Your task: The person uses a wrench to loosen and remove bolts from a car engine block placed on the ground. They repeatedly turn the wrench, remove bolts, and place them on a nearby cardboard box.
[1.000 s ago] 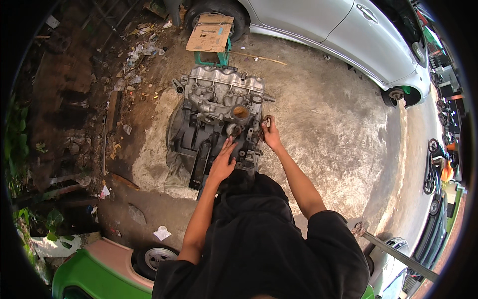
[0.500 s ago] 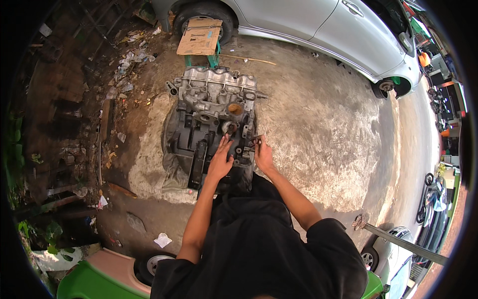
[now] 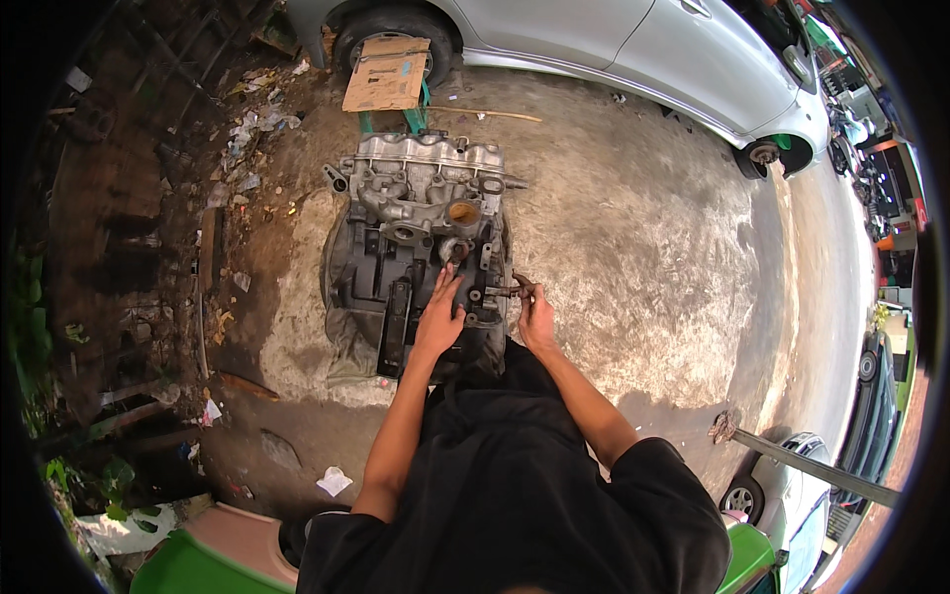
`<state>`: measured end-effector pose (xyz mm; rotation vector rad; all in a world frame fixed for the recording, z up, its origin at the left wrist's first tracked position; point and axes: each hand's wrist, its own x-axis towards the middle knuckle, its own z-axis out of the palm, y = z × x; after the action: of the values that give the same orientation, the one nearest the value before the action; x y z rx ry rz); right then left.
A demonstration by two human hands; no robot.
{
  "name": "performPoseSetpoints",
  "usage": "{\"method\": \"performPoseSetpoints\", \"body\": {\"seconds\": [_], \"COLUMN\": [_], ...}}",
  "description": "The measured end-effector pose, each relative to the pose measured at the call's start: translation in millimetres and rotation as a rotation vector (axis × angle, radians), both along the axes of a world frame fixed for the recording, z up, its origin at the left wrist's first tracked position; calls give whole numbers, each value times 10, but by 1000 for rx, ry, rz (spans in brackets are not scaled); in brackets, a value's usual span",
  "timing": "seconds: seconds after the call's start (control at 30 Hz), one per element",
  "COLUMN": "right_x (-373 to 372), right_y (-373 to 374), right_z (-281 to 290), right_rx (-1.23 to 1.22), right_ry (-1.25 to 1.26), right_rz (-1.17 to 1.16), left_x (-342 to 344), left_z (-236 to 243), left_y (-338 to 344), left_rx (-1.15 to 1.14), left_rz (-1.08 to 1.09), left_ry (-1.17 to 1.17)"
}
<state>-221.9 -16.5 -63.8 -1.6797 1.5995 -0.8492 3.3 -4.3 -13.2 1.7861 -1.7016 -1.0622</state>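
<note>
A grey-and-black metal engine sits on a crumpled grey cloth, whose left edge and near-left corner show past it, on the stained concrete floor. The bare left hand lies against the engine's near part, its grip wide, fingers extended. The bare right hand has a narrow grip, pinching a slim dark metal piece at the engine's right side; whether the piece is attached, I cannot tell.

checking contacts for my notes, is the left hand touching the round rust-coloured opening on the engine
Apart. In the head view, the left hand ends short of the round rust-coloured opening, with metal of the engine showing between.
</note>
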Motion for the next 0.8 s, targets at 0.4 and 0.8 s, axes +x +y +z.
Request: {"method": "performPoseSetpoints", "body": {"seconds": [0.4, 0.8], "right_x": [-156, -100], "right_y": [-1229, -1602], "right_z": [-251, -580], "right_rx": [198, 661], "right_ry": [-365, -633], "right_rz": [-55, 20], "left_x": [-5, 2], "left_z": [46, 42], "left_y": [7, 7], "left_rx": [-15, -4], "left_rz": [15, 15], "left_ry": [19, 51]}}
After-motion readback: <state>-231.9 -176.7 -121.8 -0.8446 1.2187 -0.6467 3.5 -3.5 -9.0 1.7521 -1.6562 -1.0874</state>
